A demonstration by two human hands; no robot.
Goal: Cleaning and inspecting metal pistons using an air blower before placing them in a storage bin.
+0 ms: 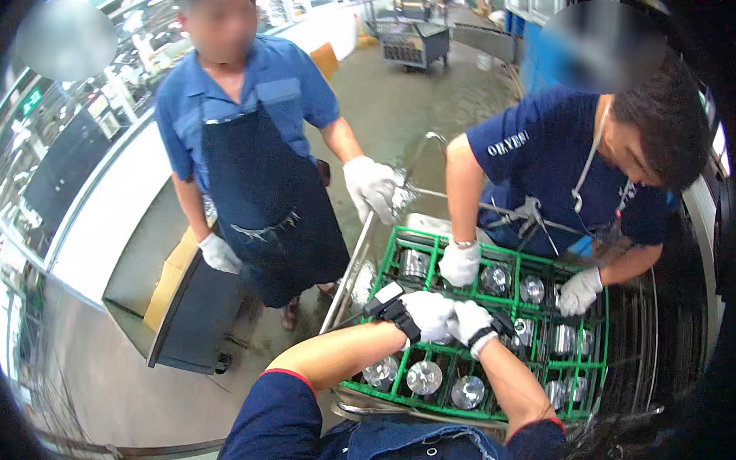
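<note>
Head view: left hand (427, 311) and right hand (470, 319), both gloved, meet over the middle of a green crate (394, 249) of glasses (424, 377) on a metal cart (352, 266). Fingers are curled inward, but whether they grip a glass I cannot tell. The glasses look light, slick and fragile, best held by the sides. A co-worker's hand (459, 264) rests on the far cells.

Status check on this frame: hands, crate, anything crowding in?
Left hand and right hand, gloved, together over green crate. Co-worker's gloved hands also in crate.
</note>
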